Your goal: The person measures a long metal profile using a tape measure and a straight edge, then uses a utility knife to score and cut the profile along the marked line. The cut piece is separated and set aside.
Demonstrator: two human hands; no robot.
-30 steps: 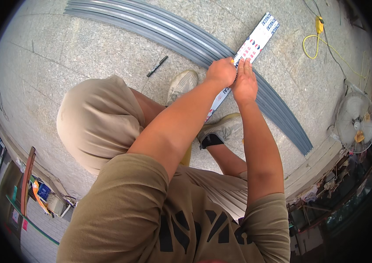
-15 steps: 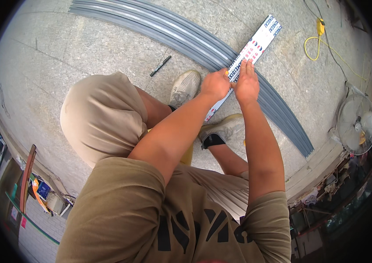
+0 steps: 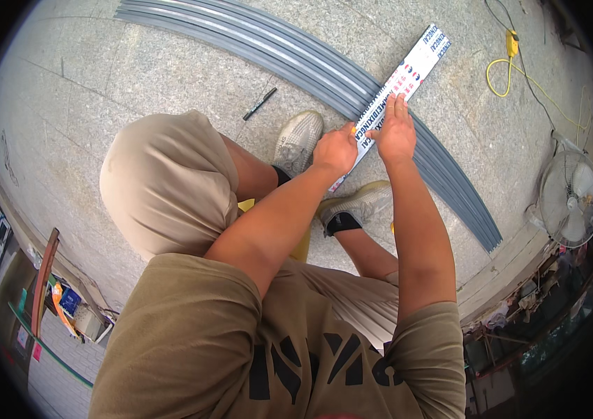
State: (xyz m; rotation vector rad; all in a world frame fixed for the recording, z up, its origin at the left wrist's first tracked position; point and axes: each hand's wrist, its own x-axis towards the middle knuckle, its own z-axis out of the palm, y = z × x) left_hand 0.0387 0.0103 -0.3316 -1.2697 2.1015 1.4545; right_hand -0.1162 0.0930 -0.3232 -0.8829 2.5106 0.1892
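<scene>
A flat strip wrapped in white printed film [image 3: 415, 70] lies slantwise across a bundle of long grey ribbed profiles [image 3: 296, 52] on the floor. My right hand [image 3: 397, 134] rests on the strip, fingers stretched along it and the thumb spread to the left. At the strip's left edge, nearer to me, my left hand [image 3: 336, 151] is closed. A small yellow-orange bit shows at its fingertips, but what it grips is mostly hidden. The strip's near end shows between my two shoes, below the left hand.
Left of the profiles, a black marker pen [image 3: 260, 104] lies on the stone floor. A yellow connector [image 3: 512, 44] with its cable is at the far right, and a round fan [image 3: 571, 199] stands at the right edge. Boxes and clutter [image 3: 76, 311] sit at the lower left.
My left hand has slid along the strip's edge toward me, down and to the left. The right hand stays on the strip, almost unmoved.
</scene>
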